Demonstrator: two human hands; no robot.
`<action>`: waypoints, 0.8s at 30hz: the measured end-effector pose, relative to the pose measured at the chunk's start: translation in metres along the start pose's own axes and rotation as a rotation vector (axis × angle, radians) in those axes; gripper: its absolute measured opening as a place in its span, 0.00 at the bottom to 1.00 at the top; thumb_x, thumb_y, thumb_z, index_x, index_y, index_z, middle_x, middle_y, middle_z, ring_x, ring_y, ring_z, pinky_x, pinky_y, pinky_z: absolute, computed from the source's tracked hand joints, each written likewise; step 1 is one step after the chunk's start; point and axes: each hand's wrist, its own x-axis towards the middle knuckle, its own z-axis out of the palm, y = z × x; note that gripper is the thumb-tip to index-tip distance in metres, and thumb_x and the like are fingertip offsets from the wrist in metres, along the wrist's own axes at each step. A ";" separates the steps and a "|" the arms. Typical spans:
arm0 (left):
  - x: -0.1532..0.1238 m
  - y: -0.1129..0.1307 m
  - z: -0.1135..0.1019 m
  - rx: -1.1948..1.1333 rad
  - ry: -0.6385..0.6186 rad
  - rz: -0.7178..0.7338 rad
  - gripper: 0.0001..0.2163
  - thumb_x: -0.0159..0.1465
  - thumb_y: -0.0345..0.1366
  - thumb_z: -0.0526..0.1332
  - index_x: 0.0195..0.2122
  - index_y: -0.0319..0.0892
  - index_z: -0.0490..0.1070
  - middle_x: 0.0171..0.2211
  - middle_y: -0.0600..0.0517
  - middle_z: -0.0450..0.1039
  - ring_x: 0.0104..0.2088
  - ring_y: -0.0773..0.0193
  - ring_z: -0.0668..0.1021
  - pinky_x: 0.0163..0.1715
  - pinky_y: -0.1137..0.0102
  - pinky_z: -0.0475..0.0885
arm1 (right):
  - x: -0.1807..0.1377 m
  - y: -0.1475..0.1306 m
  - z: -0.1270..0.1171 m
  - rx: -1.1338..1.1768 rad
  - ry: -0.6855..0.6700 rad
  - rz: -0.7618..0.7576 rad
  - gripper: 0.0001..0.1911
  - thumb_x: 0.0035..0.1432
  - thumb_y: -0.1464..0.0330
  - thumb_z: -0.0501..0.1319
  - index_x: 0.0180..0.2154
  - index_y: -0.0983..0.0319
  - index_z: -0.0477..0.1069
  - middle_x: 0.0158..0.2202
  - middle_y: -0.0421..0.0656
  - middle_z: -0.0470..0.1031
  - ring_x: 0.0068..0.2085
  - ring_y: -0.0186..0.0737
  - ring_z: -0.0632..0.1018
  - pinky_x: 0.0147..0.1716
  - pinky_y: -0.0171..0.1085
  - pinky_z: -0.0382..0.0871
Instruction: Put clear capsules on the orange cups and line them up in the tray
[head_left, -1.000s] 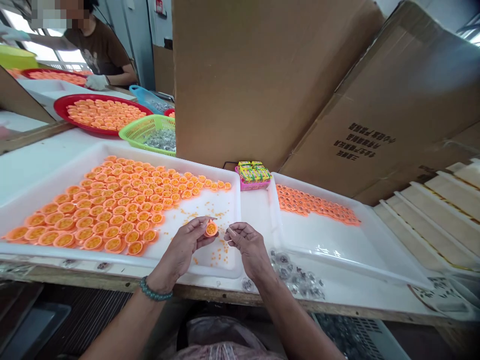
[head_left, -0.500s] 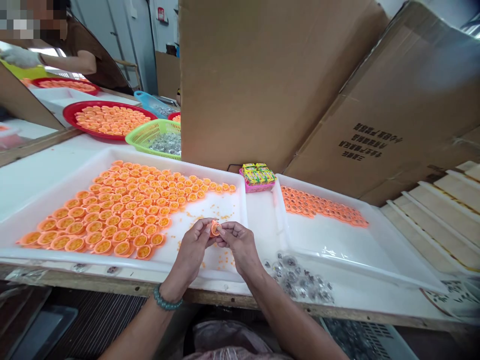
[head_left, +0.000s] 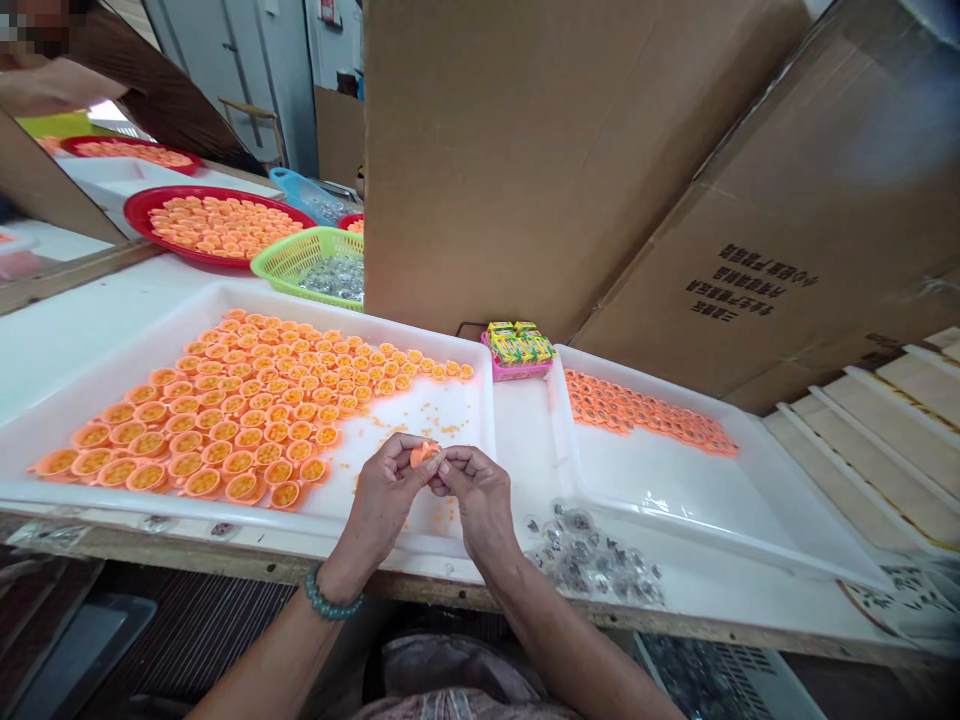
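Hands met a second after working apart | left hand (head_left: 386,490) and right hand (head_left: 480,497) together pinch one orange cup (head_left: 424,453) | above white tray (head_left: 484,430), table (head_left: 519,425)

Left hand (head_left: 386,492), right hand (head_left: 480,495) touching at fingertips, both pinched closed, palms inward.

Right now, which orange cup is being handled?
Find the large white tray on the left, packed with orange cups. Above its near right corner the left hand and right hand pinch one cup, the only one lifted off the tray.
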 end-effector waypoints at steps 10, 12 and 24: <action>0.001 0.003 -0.001 0.005 -0.011 -0.005 0.09 0.56 0.38 0.65 0.33 0.41 0.66 0.29 0.53 0.74 0.28 0.65 0.75 0.32 0.69 0.72 | 0.001 0.000 -0.001 0.031 -0.047 0.042 0.08 0.46 0.66 0.66 0.30 0.62 0.71 0.24 0.38 0.74 0.24 0.33 0.73 0.27 0.34 0.68; 0.001 0.003 -0.001 -0.014 -0.027 -0.011 0.09 0.56 0.38 0.65 0.34 0.41 0.67 0.30 0.53 0.74 0.29 0.64 0.75 0.35 0.67 0.73 | 0.004 -0.004 -0.006 -0.018 -0.078 0.031 0.07 0.47 0.66 0.65 0.30 0.62 0.72 0.23 0.38 0.73 0.25 0.32 0.72 0.27 0.34 0.66; 0.002 -0.004 -0.005 0.029 -0.072 -0.006 0.12 0.54 0.36 0.67 0.37 0.41 0.68 0.33 0.52 0.75 0.35 0.63 0.76 0.39 0.67 0.71 | -0.002 -0.016 -0.009 -0.283 -0.033 -0.126 0.04 0.51 0.68 0.60 0.30 0.62 0.72 0.26 0.39 0.72 0.28 0.34 0.71 0.29 0.34 0.67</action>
